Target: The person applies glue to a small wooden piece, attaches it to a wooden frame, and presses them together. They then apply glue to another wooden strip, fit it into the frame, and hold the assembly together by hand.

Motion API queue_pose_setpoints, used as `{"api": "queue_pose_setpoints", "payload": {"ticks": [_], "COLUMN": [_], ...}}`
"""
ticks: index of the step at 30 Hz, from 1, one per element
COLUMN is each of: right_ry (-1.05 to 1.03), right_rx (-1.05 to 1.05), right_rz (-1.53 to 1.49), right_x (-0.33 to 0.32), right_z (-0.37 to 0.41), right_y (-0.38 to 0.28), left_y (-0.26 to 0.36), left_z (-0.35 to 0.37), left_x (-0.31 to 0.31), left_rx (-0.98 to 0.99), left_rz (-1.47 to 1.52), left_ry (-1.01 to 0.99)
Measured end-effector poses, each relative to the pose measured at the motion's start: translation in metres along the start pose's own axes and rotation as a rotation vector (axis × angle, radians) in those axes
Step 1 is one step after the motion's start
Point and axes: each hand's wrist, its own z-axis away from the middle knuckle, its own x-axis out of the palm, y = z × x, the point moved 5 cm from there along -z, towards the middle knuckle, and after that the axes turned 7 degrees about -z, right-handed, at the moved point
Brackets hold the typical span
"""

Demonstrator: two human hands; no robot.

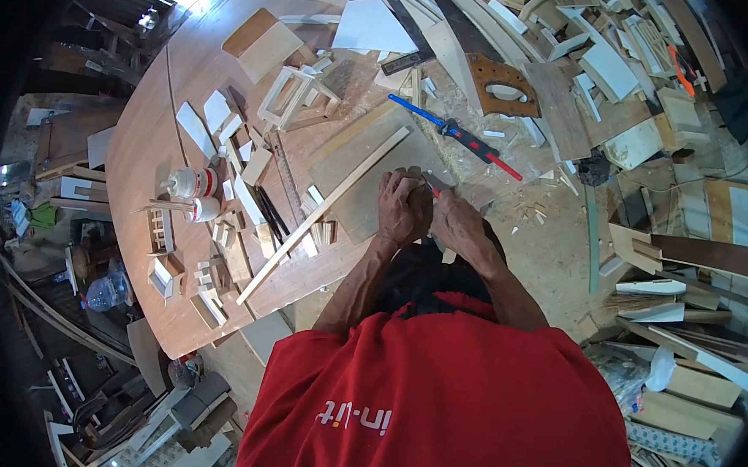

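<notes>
My left hand (403,208) is closed, knuckles up, at the near edge of the workbench; what its fingers hold is hidden. Right beside it, my right hand (459,224) grips a small red-handled tool (434,186) with a short metal end pointing toward the left fingers. A flat grey-brown board (364,185) lies just beyond and to the left of the hands. Across that board runs a long thin wooden strip (324,214), slanting down to the left. Farther out rests a slim blue, black and red tool (459,135).
A wooden-handled handsaw (475,85) and a dark try square (404,63) lie at the far side. Small wooden frames (301,99), offcuts and a clear bottle (189,181) sit on the left. Wood scraps (683,313) pile up on the right.
</notes>
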Motion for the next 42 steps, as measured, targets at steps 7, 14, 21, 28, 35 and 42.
{"api": "queue_pose_setpoints", "payload": {"ticks": [7,14,21,28,35,42], "right_ry": [0.171,0.241,0.136,0.118,0.343,0.171], "right_rx": [-0.134,-0.177,-0.135,-0.134,-0.406,-0.013], "right_rz": [-0.065,-0.012,0.028,0.039,0.264,-0.106], "right_x": [0.015,0.008,0.012,0.018,0.024,0.004], "right_z": [0.012,0.029,0.021,0.015,0.017,0.017], "right_y": [0.012,0.019,0.028,0.040,0.041,0.030], "left_y": [0.004,-0.007,-0.001,-0.006,-0.004,-0.012], "left_z": [-0.001,0.004,0.000,-0.003,-0.004,-0.005], "left_x": [-0.005,0.001,-0.004,-0.003,-0.009,-0.006], "left_rx": [0.034,-0.019,0.030,0.079,-0.007,0.128], "left_rz": [-0.020,-0.029,-0.180,-0.310,-0.329,-0.447], "left_ry": [0.016,0.007,-0.070,-0.157,-0.120,-0.169]}}
